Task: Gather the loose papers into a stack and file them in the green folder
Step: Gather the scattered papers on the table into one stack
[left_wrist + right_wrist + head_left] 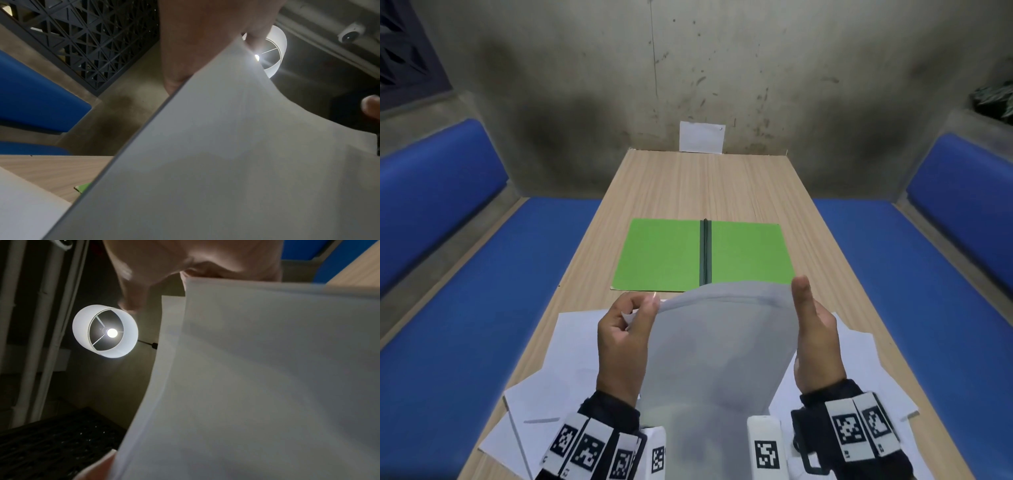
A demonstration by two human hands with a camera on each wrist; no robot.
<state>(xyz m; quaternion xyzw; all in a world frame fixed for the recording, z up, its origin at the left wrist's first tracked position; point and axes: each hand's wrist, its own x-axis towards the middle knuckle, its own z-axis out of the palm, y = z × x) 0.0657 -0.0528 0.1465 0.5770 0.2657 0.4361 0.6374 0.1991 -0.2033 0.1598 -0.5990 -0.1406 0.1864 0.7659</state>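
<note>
I hold a small stack of white papers (722, 346) upright above the table's near end. My left hand (625, 337) pinches its left top corner between thumb and fingers. On the right edge, my right hand (813, 330) grips the stack, thumb pointing up. The same held papers (236, 162) fill the left wrist view, and at least two sheets of those papers (267, 378) show in the right wrist view. The green folder (664, 257) lies open and flat at mid table, just beyond the stack. More loose papers (544, 394) lie scattered under my hands.
The wooden table (705, 185) runs away from me to a stained wall, where a white card (701, 137) leans. Blue benches (465, 308) flank both long sides. A lit lamp (104, 331) hangs overhead in the wrist views.
</note>
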